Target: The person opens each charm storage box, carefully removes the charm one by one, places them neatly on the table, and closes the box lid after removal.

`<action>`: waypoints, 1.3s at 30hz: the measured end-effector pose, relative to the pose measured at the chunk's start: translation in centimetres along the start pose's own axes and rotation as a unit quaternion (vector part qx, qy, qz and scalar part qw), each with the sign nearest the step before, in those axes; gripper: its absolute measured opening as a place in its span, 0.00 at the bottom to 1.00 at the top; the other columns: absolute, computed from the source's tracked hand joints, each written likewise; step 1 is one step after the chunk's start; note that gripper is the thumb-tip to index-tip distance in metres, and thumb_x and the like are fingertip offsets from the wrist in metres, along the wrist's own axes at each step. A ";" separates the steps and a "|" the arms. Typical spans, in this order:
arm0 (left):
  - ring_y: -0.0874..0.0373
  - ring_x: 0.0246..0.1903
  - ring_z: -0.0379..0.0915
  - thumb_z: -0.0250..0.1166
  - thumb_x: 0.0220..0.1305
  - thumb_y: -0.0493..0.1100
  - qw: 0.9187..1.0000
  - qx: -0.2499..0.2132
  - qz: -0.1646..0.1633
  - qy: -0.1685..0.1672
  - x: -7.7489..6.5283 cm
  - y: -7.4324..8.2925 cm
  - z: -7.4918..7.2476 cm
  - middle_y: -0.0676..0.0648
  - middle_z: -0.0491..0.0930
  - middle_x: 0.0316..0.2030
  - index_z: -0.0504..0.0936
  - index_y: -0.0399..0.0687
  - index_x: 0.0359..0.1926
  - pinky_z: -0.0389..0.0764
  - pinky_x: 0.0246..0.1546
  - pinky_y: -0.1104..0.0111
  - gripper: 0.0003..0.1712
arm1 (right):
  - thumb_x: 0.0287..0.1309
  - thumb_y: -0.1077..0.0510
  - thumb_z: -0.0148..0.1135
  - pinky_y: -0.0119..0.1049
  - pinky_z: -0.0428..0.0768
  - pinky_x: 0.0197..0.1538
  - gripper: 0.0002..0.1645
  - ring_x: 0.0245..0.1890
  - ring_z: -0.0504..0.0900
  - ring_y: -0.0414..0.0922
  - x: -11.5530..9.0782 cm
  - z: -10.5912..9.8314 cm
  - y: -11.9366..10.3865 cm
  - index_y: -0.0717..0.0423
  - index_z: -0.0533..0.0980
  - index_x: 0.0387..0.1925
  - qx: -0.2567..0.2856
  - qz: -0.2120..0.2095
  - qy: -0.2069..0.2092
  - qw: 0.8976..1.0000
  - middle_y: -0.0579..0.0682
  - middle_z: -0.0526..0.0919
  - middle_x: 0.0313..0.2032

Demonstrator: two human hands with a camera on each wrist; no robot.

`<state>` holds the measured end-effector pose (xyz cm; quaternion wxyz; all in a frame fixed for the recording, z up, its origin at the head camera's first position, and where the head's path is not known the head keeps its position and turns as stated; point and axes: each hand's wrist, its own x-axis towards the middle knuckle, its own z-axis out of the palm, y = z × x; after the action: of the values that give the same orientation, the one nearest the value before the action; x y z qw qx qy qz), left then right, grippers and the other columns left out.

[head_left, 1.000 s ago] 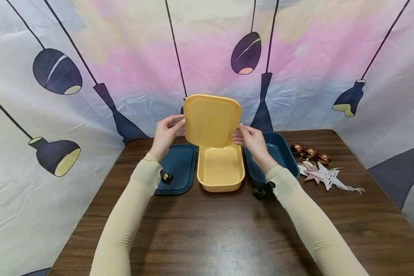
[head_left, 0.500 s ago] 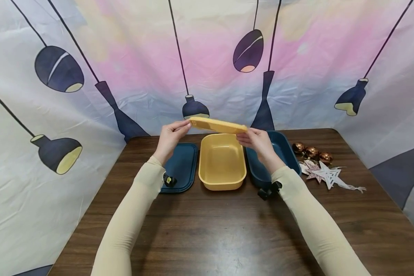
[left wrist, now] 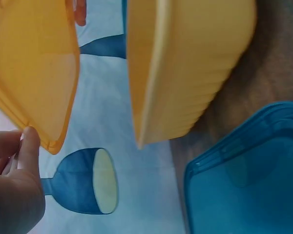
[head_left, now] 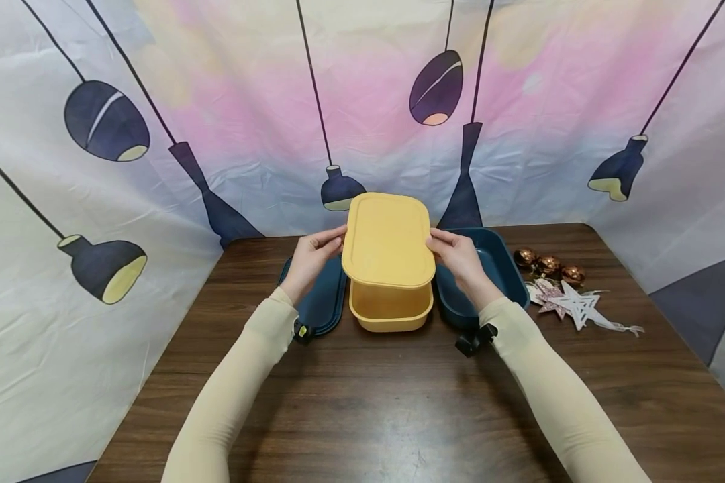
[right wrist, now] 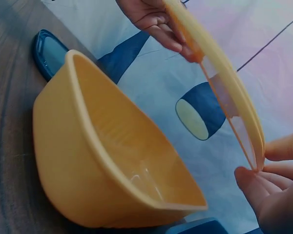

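A yellow lid (head_left: pixel 389 240) is held tilted above the yellow box (head_left: pixel 391 325), its smooth top facing the head camera. My left hand (head_left: pixel 315 260) pinches the lid's left edge between thumb and fingers. On the opposite edge, my right hand (head_left: pixel 459 263) pinches it the same way. Both wrist views show a gap between the lid (left wrist: pixel 36 68) and the box (right wrist: pixel 117 151), which stands upright on the table. From the head, the lid hides the far part of the box's opening. The box's inside shows nothing in it in the right wrist view.
A blue lid (head_left: pixel 325 302) lies flat on the wooden table (head_left: pixel 374 402), left of the yellow box. To the right stands an open blue box (head_left: pixel 500 265). Beyond it are several copper baubles (head_left: pixel 548 265) and star ornaments (head_left: pixel 580 305). A printed cloth (head_left: pixel 248 87) hangs behind.
The yellow lid has turned from underside showing, through edge-on, to top side showing. It has come down and nearer over the yellow box, both hands keeping their pinch on it.
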<state>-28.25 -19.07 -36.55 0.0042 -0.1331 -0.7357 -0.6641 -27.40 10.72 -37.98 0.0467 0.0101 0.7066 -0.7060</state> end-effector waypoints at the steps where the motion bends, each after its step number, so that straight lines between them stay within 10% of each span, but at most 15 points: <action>1: 0.53 0.60 0.76 0.59 0.75 0.36 1.000 -0.003 -0.007 -0.005 -0.1 -0.3 0.0 0.41 0.76 0.64 0.76 0.40 0.67 0.77 0.58 0.66 0.22 | 0.73 0.55 0.58 0.40 0.76 0.62 0.32 0.65 0.75 0.50 0.0 0.0 0.1 0.55 0.65 0.74 -0.003 0.002 -0.002 1.000 0.55 0.69 0.71; 11: 0.53 0.67 0.68 0.63 0.74 0.47 0.995 0.077 -0.065 -0.007 -1.9 -3.2 0.9 0.47 0.72 0.68 0.73 0.48 0.71 0.68 0.67 0.59 0.28 | 0.75 0.56 0.54 0.44 0.72 0.66 0.37 0.70 0.68 0.50 -0.4 1.0 3.0 0.56 0.54 0.78 -0.090 0.007 -0.026 0.996 0.57 0.63 0.74; 39: 0.53 0.71 0.62 0.66 0.70 0.41 0.990 0.087 -0.107 -0.021 -4.3 -5.9 2.0 0.45 0.67 0.72 0.67 0.41 0.73 0.71 0.64 0.60 0.34 | 0.76 0.64 0.42 0.49 0.54 0.75 0.38 0.78 0.43 0.53 -1.9 2.2 3.7 0.65 0.40 0.79 -0.197 0.022 -0.088 0.976 0.60 0.40 0.79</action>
<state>-24.99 -18.43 -43.34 -0.0702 -0.0664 -0.8008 -0.5910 -25.07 8.65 -41.47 0.1256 -0.0455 0.8244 -0.5501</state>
